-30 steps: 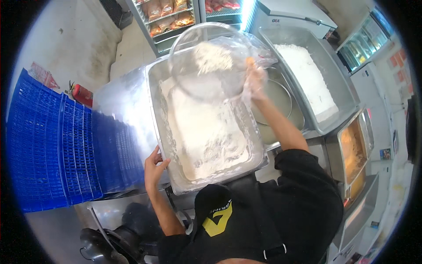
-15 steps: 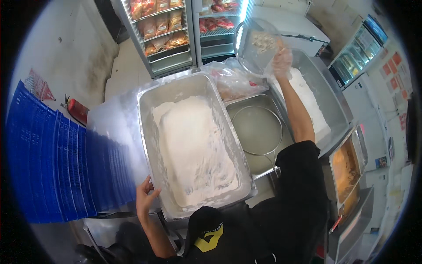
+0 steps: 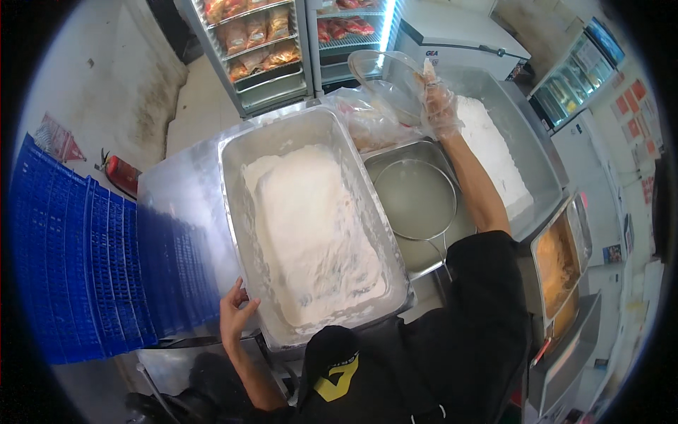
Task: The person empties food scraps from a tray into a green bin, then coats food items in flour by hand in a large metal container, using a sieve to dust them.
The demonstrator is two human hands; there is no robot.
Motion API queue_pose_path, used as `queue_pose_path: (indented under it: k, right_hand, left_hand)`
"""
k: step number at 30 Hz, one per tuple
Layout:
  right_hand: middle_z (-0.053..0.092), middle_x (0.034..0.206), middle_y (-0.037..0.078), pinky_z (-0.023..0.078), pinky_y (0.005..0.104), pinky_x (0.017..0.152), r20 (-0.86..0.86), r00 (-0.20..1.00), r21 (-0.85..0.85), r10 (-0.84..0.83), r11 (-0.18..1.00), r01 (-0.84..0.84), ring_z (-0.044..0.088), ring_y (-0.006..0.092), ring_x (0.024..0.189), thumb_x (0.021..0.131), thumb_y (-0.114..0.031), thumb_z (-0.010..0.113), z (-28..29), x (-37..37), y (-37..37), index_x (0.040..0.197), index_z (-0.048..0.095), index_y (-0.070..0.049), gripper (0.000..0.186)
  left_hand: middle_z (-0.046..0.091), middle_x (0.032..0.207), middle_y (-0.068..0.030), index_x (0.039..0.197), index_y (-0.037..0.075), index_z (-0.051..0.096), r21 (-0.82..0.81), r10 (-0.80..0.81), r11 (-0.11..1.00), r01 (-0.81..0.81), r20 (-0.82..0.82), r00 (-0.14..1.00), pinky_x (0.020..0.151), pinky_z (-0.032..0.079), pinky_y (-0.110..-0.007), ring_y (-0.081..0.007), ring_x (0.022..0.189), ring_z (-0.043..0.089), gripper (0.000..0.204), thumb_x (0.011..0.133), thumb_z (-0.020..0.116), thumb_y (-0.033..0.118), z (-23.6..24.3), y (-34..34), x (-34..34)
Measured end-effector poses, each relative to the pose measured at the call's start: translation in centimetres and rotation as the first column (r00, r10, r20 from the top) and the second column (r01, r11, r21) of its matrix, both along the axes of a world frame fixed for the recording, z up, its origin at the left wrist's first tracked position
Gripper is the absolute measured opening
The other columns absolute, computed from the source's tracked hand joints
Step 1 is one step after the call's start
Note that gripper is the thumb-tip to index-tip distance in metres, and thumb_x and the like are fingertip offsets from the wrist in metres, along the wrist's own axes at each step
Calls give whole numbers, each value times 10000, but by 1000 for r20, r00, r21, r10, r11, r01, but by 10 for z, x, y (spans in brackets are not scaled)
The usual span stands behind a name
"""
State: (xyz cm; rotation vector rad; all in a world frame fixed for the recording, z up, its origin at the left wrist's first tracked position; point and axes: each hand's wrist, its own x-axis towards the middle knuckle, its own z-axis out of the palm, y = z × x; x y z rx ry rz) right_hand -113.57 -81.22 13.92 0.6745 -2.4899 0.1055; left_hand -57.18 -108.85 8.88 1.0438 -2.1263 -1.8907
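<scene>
My left hand [image 3: 236,311] is bare, its fingers apart, by the near left edge of the large metal pan [image 3: 224,184]. Its thumb is close to the pan's rim. A heap of white flour [image 3: 304,212] fills much of that pan. My right hand [image 3: 439,106] wears a clear plastic glove and grips a round, see-through sieve [image 3: 385,74], tilted on its side beyond the trays. The gloved fingers partly hide where they meet its rim. Under my right forearm, a second metal pan [image 3: 530,127] holds white flour [image 3: 491,155].
Between the pans, a wire-rimmed basket [image 3: 417,198] sits in a tray of cloudy liquid [image 3: 462,230]. Clear plastic bags [image 3: 371,113] lie behind it. Blue crates [image 3: 70,247] are stacked at the left. A container of orange food [image 3: 554,261] stands at the right.
My right hand has shifted slightly left, and the sieve has gone from facing up with pale crumbs in it to tilted, the crumbs no longer visible. My left hand stays put.
</scene>
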Motion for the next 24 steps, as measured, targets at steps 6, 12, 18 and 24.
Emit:
queue_pose_path:
  k: [6,12,18,24]
  right_hand:
    - [602,813,156,452,415,659,28,991,-478,132,872,-103,574,320,693,922,-402,386,46,21,-3,1134,536,-99,399]
    - [586,988,160,477,373,617,-675,713,-137,-191,982,134,594,284,782,827,-198,500,40,-28,45,1172,506,-67,370]
    - [536,571,158,413,397,580,153,978,-655,-142,727,207,527,335,565,879,-330,468,73,35,43,755,603,44,416]
    - [575,673,105,430,347,582,280,875,-882,394,465,73,561,260,641,854,-447,512,11,75,41,836,618,-24,437]
  left_hand:
    - [634,905,-134,1306,-103,324,-9,-41,999,41,1,999,658,465,-245,-139,779,580,666,734,651,-5,14,7,-9]
    - [629,918,-149,1304,-118,312,8,-44,999,45,-59,997,637,464,-246,-145,780,576,681,728,655,0,7,4,-6]
    - [629,912,-144,1312,-89,327,-9,-68,998,68,-76,995,610,465,-256,-144,800,558,683,721,656,2,0,-2,-1]
    - [638,916,-130,1335,-31,336,-47,-160,987,157,-68,985,629,479,-266,-154,801,587,691,727,658,35,0,-4,-3]
